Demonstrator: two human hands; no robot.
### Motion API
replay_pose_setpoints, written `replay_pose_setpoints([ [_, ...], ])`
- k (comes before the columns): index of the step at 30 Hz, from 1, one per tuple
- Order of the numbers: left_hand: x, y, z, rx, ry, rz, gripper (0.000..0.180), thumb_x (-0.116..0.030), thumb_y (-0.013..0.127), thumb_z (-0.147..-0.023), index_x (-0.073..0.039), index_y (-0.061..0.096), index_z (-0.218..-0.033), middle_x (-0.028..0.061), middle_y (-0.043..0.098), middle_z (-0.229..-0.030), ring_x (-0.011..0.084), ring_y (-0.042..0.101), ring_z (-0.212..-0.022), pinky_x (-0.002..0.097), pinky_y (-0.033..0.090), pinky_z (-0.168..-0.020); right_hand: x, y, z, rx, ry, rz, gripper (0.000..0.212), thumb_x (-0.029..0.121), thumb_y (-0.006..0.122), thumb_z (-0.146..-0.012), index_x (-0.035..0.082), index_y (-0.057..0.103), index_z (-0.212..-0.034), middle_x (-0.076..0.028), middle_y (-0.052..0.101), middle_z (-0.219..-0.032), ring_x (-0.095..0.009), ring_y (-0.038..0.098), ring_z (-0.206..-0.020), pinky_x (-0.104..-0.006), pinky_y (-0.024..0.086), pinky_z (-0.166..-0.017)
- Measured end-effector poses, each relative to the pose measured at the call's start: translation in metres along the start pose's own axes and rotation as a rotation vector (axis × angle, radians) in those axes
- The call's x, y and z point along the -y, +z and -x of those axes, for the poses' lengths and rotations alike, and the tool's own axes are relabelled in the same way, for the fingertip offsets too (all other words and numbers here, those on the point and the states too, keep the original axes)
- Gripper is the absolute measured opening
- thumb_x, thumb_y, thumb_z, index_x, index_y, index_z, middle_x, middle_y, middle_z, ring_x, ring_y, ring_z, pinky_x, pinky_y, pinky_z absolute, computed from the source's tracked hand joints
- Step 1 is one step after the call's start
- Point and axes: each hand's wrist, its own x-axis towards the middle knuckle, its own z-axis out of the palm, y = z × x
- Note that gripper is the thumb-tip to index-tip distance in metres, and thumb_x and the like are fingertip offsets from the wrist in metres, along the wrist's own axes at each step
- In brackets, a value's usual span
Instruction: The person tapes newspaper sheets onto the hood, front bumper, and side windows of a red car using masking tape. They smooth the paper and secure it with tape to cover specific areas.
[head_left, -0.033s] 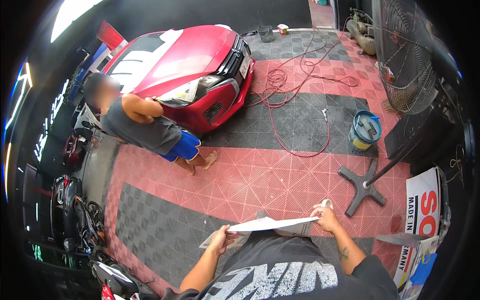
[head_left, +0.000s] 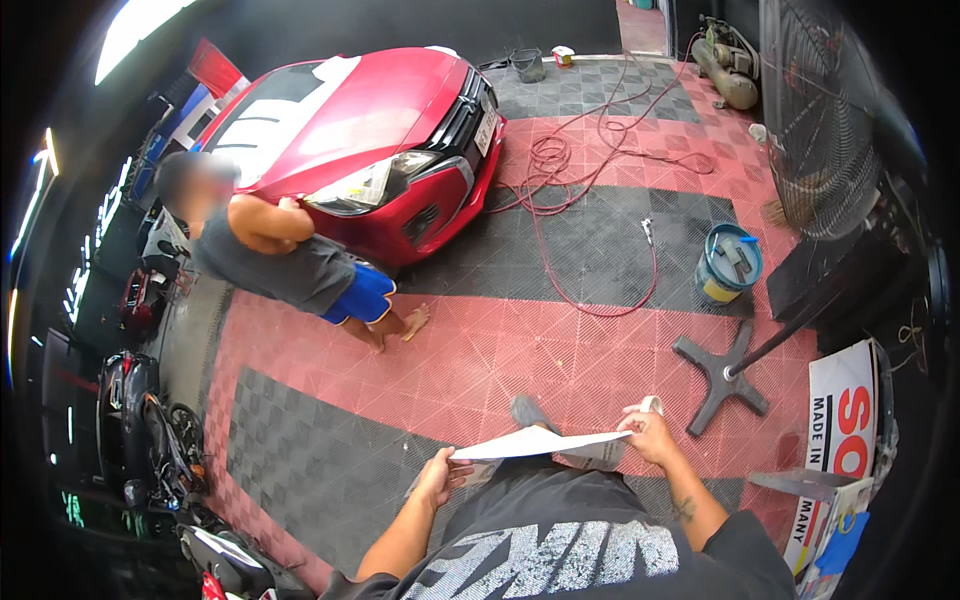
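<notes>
Both hands hold a white paper sheet (head_left: 540, 443) stretched flat in front of my chest and seen almost edge-on. My left hand (head_left: 440, 475) pinches its left end. My right hand (head_left: 650, 435) grips its right end, with a small pale roll-like thing (head_left: 651, 404) at the fingers. Below the sheet are my dark printed shirt and a grey shoe (head_left: 528, 412) on the red floor tiles.
A red car (head_left: 380, 130) stands ahead, with a person (head_left: 290, 265) in a grey shirt and blue shorts bent at its front corner. A red hose (head_left: 590, 200), a blue bucket (head_left: 728, 265), a fan stand base (head_left: 722, 372), motorcycles (head_left: 150, 430) and a signboard (head_left: 840, 440) surround me.
</notes>
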Motion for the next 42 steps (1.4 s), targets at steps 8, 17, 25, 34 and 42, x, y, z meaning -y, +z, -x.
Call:
replay_pose_setpoints([
  [8, -0.114, 0.005, -0.154, -0.046, -0.077, -0.107, 0.045, -0.039, 0.061, -0.105, -0.001, 0.072, -0.126, 0.0141, 0.077, -0.119, 0.0239, 0.072, -0.097, 0.0357, 0.055, -0.076, 0.115, -0.038, -0.144, -0.133, -0.076, 0.218, 0.013, 0.009, 0.082, -0.081, 0.013, 0.084, -0.094, -0.013, 0.071, -0.132, -0.036, 0.061, -0.131, -0.0479, 0.045, -0.115],
  [17, -0.321, 0.023, -0.319, -0.108, 0.051, -0.216, 0.029, -0.035, 0.070, -0.102, -0.006, 0.076, -0.105, 0.0043, 0.071, -0.099, 0.0181, 0.064, -0.089, 0.0380, 0.053, -0.081, 0.189, -0.079, -0.315, -0.361, 0.053, 0.142, 0.014, 0.004, 0.083, -0.080, 0.007, 0.081, -0.093, -0.015, 0.071, -0.124, -0.034, 0.067, -0.120, -0.0438, 0.051, -0.105],
  [25, -0.459, 0.063, -0.358, -0.662, 0.796, -0.796, 0.037, -0.040, 0.073, -0.096, -0.008, 0.088, -0.107, 0.0264, 0.056, -0.160, 0.0402, 0.019, -0.166, 0.0513, 0.021, -0.134, 0.200, -0.105, -0.470, -0.435, 0.047, 0.240, 0.013, 0.009, 0.082, -0.088, 0.004, 0.077, -0.098, -0.015, 0.069, -0.124, -0.026, 0.066, -0.094, -0.0400, 0.054, -0.082],
  [34, -0.638, 0.158, -0.415, -0.069, 0.588, -0.418, 0.027, -0.027, 0.073, -0.104, -0.002, 0.085, -0.106, 0.0099, 0.078, -0.116, 0.0256, 0.071, -0.105, 0.0393, 0.052, -0.098, 0.134, -0.238, -0.738, -0.430, 0.042, 0.073, 0.012, 0.009, 0.077, -0.093, 0.003, 0.070, -0.100, -0.002, 0.064, -0.083, -0.014, 0.059, -0.081, -0.0325, 0.049, -0.077],
  [42, -0.814, 0.302, -0.438, -0.217, 0.929, -0.777, 0.007, 0.001, 0.074, -0.088, -0.004, 0.070, -0.092, 0.0111, 0.064, -0.091, 0.0276, 0.069, -0.095, 0.0388, 0.055, -0.087, 0.191, -0.394, -0.953, -0.392, -0.024, 0.110, 0.012, 0.009, 0.073, -0.096, 0.004, 0.067, -0.103, -0.001, 0.057, -0.092, -0.014, 0.056, -0.089, -0.0311, 0.046, -0.084],
])
